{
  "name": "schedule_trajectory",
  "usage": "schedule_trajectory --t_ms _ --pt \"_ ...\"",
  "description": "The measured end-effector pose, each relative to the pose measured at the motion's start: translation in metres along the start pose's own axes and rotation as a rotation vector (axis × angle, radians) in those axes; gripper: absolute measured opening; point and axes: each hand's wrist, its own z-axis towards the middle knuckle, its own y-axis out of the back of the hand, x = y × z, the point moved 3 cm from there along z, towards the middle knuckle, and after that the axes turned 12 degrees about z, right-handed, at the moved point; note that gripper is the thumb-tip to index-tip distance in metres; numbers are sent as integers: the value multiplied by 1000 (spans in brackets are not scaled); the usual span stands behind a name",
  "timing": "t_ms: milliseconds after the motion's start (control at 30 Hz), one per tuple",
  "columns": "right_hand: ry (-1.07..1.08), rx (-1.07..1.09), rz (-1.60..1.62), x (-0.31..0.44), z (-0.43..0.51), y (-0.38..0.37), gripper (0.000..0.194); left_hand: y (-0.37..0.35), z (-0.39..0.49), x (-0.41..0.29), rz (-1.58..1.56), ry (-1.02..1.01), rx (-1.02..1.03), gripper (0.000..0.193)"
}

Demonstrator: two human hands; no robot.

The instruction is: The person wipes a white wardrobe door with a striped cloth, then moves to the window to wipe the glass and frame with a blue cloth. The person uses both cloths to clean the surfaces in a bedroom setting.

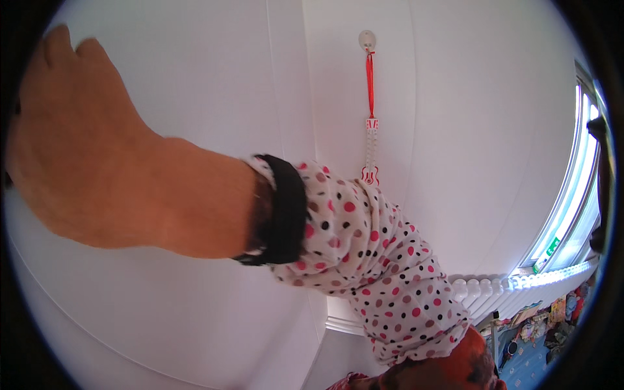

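My right hand (83, 141) is raised close to the camera at the left side of the picture, seen from its back. Its fingers bend away and run out at the dark rim, so their tips and anything in them are hidden. Around the wrist is a black band (287, 209), over the cuff of a white sleeve with pink, black and brown dots (390, 263). The forearm runs in from the lower right, above a red and dark patterned garment (438, 373). My left hand is out of view.
A white guitar-shaped ornament (371, 146) hangs by a red ribbon (370, 83) from a round wall hook (367, 40). At the right are a window (560, 209), a white radiator (526, 287) and assorted items on a blue patterned surface (524, 363).
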Motion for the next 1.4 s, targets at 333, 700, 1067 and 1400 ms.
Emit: schedule_trajectory --t_ms 333,700,1067,1400 --pt "-482 -141 -326 -202 -54 78 28 15 25 3 6 -35 6 84" --pt "-915 -63 -425 -254 -247 130 48 18 15 18 26 40 77 102" --pt "-817 -175 -243 -157 -184 95 57 8 13 -2 17 68 18 100" --pt "-355 -99 165 -20 -179 45 42 9 -5 24 33 59 25 98"
